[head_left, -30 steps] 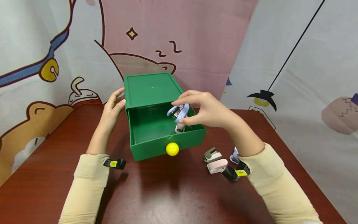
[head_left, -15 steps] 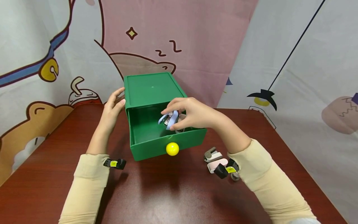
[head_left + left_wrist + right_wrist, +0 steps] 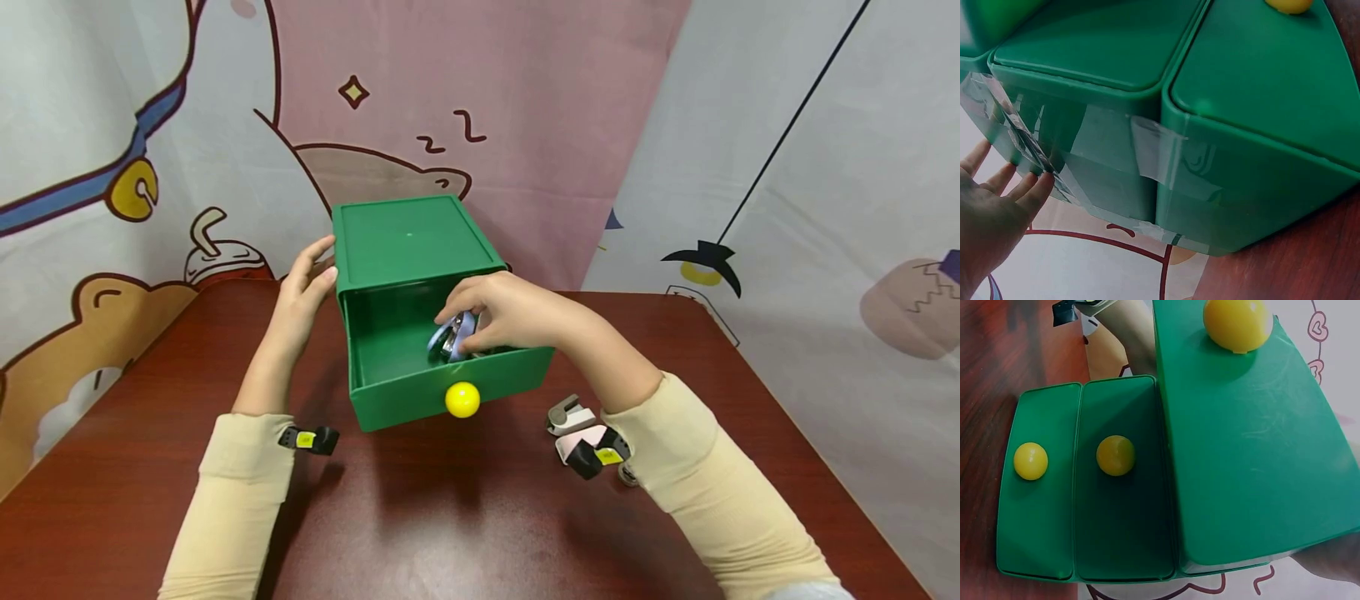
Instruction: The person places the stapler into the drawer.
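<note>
In the head view, a green cabinet [image 3: 408, 242] has its top drawer [image 3: 405, 404] pulled out, with a yellow knob [image 3: 462, 400] on the front. Inside its right part, my right hand [image 3: 517, 312] pinches a small light-blue stapler [image 3: 466, 327] between thumb and fingers. That hand covers most of what else lies there. My left hand [image 3: 302, 296] rests its fingertips on the cabinet's left side. Those fingers are fairly straight in the left wrist view, touching the taped cabinet wall [image 3: 1110, 150]. The right wrist view shows the drawer front [image 3: 1260, 462] hiding most of the right hand.
Right of the cabinet on the brown table [image 3: 465, 533] lie a grey-and-white stapler [image 3: 570, 415] and a pink stapler [image 3: 577, 442], partly behind the wrist camera. A small round-ended item [image 3: 627, 475] shows beside the sleeve. Two lower drawers [image 3: 1119, 519] are closed. A patterned curtain [image 3: 525, 108] hangs behind.
My right hand has moved left and down into the drawer with the light-blue stapler, now lower near the drawer floor. My left hand has stayed on the cabinet's side.
</note>
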The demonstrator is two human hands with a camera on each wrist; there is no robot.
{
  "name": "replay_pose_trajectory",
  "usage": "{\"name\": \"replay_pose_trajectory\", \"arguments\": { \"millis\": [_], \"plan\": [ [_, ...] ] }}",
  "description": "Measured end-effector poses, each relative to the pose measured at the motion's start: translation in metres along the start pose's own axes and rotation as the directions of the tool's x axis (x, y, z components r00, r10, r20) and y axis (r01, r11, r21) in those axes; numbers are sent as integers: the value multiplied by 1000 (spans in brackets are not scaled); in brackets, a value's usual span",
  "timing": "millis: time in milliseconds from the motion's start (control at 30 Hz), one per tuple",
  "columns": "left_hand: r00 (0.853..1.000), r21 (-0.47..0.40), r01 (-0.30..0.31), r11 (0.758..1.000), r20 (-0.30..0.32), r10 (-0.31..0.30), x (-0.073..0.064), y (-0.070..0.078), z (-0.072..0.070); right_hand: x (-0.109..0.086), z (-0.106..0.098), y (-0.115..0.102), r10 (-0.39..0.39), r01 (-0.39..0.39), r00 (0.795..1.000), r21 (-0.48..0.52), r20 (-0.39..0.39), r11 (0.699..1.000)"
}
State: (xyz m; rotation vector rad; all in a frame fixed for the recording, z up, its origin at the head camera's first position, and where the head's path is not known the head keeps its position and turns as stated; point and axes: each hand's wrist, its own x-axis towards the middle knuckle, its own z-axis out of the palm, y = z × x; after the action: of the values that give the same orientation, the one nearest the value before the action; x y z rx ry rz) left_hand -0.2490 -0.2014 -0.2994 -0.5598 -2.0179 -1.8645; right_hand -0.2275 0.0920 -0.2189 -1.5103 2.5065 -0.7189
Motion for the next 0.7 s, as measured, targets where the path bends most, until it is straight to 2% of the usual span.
{"name": "replay_pose_trajectory", "arguments": {
  "millis": [167,400,533,700],
  "plan": [
    [1000,17,-2,1000,-3,2,0,0,-1,-2,1,-1,-14,13,999,-21,-42,1000],
    [1000,21,-3,1000,-1,3,0,-1,0,-11,0,0,-49,47,984,-15,-172,999],
    [1000,9,-7,1000,-3,7,1,-1,0,-19,-4,1,-73,80,962,16,-264,997],
    [1000,6,-5,1000,-4,5,1,-1,0,-36,-7,-1,-66,88,916,36,-396,995]
  ]
}}
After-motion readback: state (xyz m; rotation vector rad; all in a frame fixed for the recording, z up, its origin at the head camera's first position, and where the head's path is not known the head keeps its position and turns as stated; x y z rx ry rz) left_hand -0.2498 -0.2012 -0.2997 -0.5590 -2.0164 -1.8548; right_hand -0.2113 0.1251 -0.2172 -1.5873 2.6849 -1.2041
